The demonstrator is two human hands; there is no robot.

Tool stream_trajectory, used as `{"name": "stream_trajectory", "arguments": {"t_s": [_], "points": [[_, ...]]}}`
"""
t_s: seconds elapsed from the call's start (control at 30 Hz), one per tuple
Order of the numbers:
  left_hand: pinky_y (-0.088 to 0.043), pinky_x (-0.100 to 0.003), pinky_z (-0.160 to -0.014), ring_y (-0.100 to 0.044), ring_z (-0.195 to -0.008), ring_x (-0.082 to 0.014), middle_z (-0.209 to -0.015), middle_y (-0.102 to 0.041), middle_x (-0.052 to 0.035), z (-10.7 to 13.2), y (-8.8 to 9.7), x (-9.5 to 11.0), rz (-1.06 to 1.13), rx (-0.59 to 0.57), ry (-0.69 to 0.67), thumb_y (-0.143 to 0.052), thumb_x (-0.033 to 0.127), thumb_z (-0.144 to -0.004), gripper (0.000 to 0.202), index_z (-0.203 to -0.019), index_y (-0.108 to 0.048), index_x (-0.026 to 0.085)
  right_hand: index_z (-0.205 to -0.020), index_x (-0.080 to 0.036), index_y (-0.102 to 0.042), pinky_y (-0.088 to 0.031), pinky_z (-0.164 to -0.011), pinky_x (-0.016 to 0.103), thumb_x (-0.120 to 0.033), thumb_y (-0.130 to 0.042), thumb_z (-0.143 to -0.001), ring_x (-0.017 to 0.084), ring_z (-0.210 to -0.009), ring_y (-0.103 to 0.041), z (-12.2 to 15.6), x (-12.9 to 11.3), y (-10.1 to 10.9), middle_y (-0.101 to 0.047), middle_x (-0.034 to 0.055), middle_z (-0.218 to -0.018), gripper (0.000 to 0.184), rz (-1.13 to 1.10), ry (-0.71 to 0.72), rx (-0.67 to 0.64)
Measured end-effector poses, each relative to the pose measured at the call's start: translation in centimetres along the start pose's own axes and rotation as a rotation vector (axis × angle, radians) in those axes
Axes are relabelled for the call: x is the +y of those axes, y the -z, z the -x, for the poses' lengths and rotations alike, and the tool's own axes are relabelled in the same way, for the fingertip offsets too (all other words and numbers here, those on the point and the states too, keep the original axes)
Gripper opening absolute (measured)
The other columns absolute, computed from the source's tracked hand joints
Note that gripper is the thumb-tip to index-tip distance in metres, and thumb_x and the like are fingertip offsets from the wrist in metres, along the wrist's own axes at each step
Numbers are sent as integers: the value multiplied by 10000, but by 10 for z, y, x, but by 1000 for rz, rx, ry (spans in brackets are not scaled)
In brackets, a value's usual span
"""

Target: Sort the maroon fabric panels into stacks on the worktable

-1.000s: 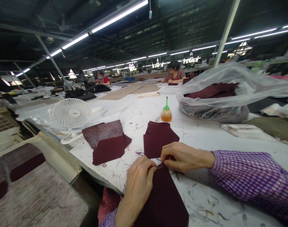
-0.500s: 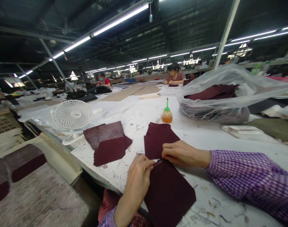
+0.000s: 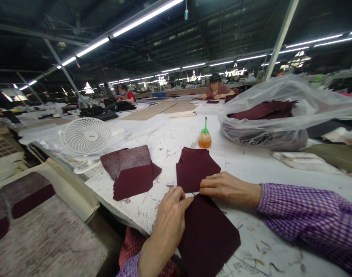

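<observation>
A dark maroon leather-like panel (image 3: 209, 234) with cut corners lies on the white table in front of me. My left hand (image 3: 171, 217) is closed at its upper left edge, the thumb pressed along that edge. At the top corner my right hand (image 3: 223, 188) has its curled fingers pressed on the same panel; its fingertips are partly hidden. Just beyond lies a small stack of maroon panels (image 3: 194, 171), near the right fingers. Farther left is a second pile of maroon panels (image 3: 134, 181), some with a mottled, greyish side up.
A white fan (image 3: 87, 136) stands at the table's left edge. A small amber bottle with green spout (image 3: 204, 139) stands behind the stack. To the right sits a clear plastic bag (image 3: 262, 134) of maroon pieces. Other people work at the far end. Lower left is a mottled board (image 3: 49, 234).
My left thumb has shifted right along the panel's top edge, and the edge now looks flatter. My right hand stays at the corner. The view has tilted slightly.
</observation>
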State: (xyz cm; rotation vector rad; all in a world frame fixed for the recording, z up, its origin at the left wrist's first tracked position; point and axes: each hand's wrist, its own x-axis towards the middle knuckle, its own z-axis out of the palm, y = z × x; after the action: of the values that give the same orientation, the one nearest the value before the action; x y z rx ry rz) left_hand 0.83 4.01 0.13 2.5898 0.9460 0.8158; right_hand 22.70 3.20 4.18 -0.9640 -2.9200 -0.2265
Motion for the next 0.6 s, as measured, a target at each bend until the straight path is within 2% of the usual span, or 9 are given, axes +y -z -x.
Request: {"name": "stream_trajectory", "arguments": {"t_s": [0.13, 0.23, 0.33, 0.47, 0.6], "points": [[-397, -292, -666, -446, -757, -172, -772, -507, -35, 0, 1, -2, -32, -24, -29, -356, 124, -911, 326, -808, -657, 193, -1065, -118, -583, -421, -618, 300, -177, -311, -963, 168, -738, -485, 10, -1, 0, -586, 81, -903, 297, 113, 51, 4], [-399, -298, -674, -452, -762, -174, -786, -511, -35, 1, 2, -2, -53, -31, -39, -361, 122, -910, 316, -834, -658, 197, -1143, -121, -564, -454, -673, 338, -171, -333, -948, 188, -781, -507, 15, -4, 3, -587, 96, -920, 306, 103, -25, 34], [-403, -307, -687, -460, -779, -179, -807, -520, -36, 1, 1, -1, -92, -39, -33, -363, 115, -908, 310, -860, -657, 201, -1144, -130, -564, -470, -757, 338, -83, -303, -922, 189, -902, -531, 11, -13, 4, -578, 111, -1026, 346, -40, -176, 95], [-415, -337, -733, -468, -818, -193, -859, -542, -40, 1, 2, -1, -133, -52, -43, -387, 119, -905, 283, -956, -648, 215, -1167, -150, -543, -481, -791, 301, -59, -348, -890, 168, -930, -545, -4, -28, 0, -571, 102, -1084, 351, -303, -236, 109], [-435, -303, -717, -502, -800, -172, -837, -560, -34, 8, 13, -5, 72, -49, 25, -439, 131, -899, 232, -998, -638, 198, -1132, -148, -566, -486, -792, 315, -53, -344, -878, 175, -908, -552, -8, -32, -3, -588, 109, -1045, 351, -401, -277, 133]]}}
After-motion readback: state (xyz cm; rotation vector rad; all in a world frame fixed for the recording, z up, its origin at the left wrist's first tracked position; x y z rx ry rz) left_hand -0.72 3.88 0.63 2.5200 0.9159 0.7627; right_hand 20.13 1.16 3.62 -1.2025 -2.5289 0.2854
